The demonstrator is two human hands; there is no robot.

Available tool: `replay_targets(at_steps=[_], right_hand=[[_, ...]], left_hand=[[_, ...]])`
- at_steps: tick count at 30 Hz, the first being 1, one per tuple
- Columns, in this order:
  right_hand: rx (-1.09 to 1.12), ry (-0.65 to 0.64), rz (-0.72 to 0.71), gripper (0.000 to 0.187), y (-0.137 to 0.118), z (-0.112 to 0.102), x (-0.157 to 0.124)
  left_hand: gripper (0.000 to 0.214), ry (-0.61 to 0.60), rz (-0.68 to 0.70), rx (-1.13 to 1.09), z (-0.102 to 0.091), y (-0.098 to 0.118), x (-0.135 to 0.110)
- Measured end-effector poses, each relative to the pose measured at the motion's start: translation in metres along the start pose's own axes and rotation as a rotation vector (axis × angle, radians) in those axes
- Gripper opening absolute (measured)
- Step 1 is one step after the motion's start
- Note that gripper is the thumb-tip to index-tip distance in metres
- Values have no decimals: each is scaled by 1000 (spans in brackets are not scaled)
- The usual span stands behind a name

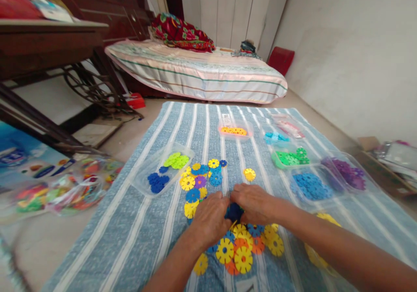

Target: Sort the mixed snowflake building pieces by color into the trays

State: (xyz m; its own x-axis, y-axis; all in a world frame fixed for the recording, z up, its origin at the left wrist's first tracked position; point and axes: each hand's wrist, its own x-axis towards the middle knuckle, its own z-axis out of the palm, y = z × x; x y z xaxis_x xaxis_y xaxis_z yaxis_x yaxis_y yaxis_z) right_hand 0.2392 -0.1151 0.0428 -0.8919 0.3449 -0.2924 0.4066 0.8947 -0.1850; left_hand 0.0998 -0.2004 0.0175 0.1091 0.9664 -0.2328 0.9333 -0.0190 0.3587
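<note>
My left hand (211, 215) and my right hand (253, 201) meet over the middle of the striped cloth, fingers curled inward. Between them are dark blue notched plastic discs (233, 213), gripped from both sides and partly hidden by the fingers. Just below the hands lies a loose pile of yellow discs (224, 250), orange discs (258, 245) and blue ones. A cluster with blue discs (193, 195), yellow discs (188, 182) and a purple disc (200, 182) sits beyond my left hand. Past my right hand lies a yellow disc (249, 174).
On the striped cloth (153, 153), a clear tray (137, 181) at left holds dark blue and lime discs. Tubs of orange discs (233, 131), green discs (291, 157), blue discs (312, 185) and purple discs (347, 175) stand farther back and right. A bed (208, 81) is beyond.
</note>
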Motion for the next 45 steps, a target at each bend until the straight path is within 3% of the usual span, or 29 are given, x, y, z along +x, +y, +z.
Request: replay_targets(at_steps=[7,14,17,24,31,34,37,41,45], right_hand=[[190,-17,-46,15,14,8,13],[930,-15,72,15,34,24,28],[1216,31,134,21,41,30,30],[1415,150,275,27,35,20,31],[1467,299,343,30,3,5,38],[1472,338,264,27,-16,-7,53],[1411,372,168,20,-34,-26,83],[1007,453,94,11,-56,-51,139],[490,389,7,7,-79,-63,184]], left_hand=[[18,38,-23,-50,-1,3,0],[11,169,-52,-380,4,-2,4],[8,156,-53,-484,2,-5,8],[13,92,-108,-801,-5,-9,14],[15,207,-272,-925,-15,-8,1],[14,292,-310,-899,-32,-20,-12],[23,404,-332,-726,-56,-44,-31],[43,620,-456,-480,-79,-81,-60],[44,707,-547,-534,-70,-105,-78]])
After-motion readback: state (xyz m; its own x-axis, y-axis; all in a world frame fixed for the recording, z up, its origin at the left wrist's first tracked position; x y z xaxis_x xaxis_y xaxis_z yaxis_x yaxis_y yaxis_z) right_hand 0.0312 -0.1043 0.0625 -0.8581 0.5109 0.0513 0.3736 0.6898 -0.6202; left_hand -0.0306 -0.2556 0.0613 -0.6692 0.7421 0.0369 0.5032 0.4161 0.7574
